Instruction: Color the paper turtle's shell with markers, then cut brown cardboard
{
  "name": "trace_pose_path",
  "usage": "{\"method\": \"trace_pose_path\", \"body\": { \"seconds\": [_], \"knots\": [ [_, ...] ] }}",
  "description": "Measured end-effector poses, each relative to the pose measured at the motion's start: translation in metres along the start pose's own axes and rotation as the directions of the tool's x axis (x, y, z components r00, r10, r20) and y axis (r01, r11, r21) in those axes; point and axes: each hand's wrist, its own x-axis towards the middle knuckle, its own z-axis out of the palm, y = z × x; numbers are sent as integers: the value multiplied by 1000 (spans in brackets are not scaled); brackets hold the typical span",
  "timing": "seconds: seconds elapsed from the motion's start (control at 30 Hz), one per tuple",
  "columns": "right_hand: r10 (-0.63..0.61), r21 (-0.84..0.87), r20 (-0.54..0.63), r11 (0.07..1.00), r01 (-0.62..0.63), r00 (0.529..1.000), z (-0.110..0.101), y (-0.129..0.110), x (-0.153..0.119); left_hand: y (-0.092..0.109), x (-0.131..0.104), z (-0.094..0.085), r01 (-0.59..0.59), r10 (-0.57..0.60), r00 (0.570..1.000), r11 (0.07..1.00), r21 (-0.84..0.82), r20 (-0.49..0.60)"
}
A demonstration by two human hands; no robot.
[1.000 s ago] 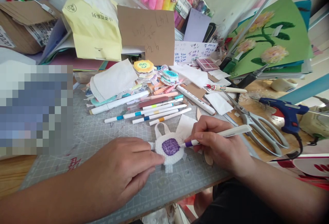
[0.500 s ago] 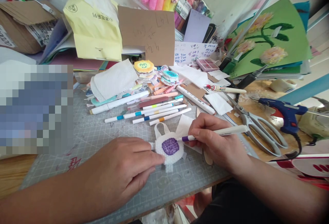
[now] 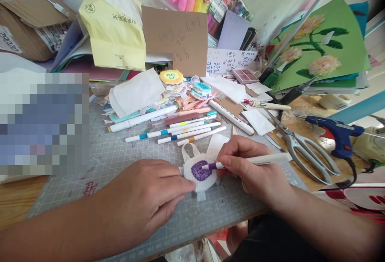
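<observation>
A small white fuzzy round piece (image 3: 189, 172) with a purple patch in its middle lies on the grey cutting mat (image 3: 144, 234). It has a white loop at its top and small tabs around its edge. My left hand (image 3: 150, 194) keeps its fingers together and holds the piece down by its left edge. In my right hand (image 3: 249, 166) is a white marker (image 3: 267, 159) with a purple band, gripped like a pen. The marker's tip touches the purple patch. White paper (image 3: 215, 144) lies partly hidden behind my right hand.
Several markers (image 3: 192, 130) lie beyond the piece, beside yellow and turquoise round pieces (image 3: 201, 87). Scissors (image 3: 311, 154) and a blue glue gun (image 3: 333, 132) lie to the right. A yellow bag (image 3: 117, 41) and cardboard (image 3: 174, 33) stand at the back.
The marker tip has moved from the right edge of the purple patch inward over the patch. My left hand stays on the piece. The whole view has shifted slightly.
</observation>
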Motion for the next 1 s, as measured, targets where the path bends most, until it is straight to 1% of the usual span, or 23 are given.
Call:
{"method": "trace_pose_path", "body": {
  "seconds": [0.1, 0.17, 0.23, 0.37, 0.5, 0.6, 0.73, 0.83, 1.0],
  "knots": [
    [2, -59, 39, 998, 1, 999, 2, -5, 0, -1, 1, 1, 2, -2, 1000, 1000, -3, 12],
    [0, -79, 39, 997, 3, 999, 2, -6, 0, -1, 1, 1, 5, -4, 1000, 1000, -5, 12],
    [6, -66, 24, 998, -4, 1000, 1, -5, 0, -1, 0, 1, 5, -5, 1000, 1000, -3, 9],
    [7, -89, 41, 996, -3, 999, 1, -3, -1, 0, -1, 1, 5, -5, 1000, 1000, -11, 18],
    [10, -52, 2, 999, -10, 1000, 1, -2, -1, 0, 0, 0, 1, -1, 1000, 1000, 3, 14],
    [14, -72, 24, 997, -12, 1000, 1, -3, -1, 0, 1, 1, 3, -3, 1000, 1000, 1, 15],
    [21, -57, 2, 998, -21, 1000, 1, -4, -1, 0, 1, 1, 14, -14, 1000, 1000, 4, 14],
    [26, -76, 30, 997, -24, 999, 2, -5, 0, 0, 1, 0, 10, -10, 1000, 1000, -3, 30],
    [24, -78, 17, 997, -23, 1000, 3, -7, 1, 2, 1, -1, 12, -12, 999, 1000, 8, 31]
  ]
}}
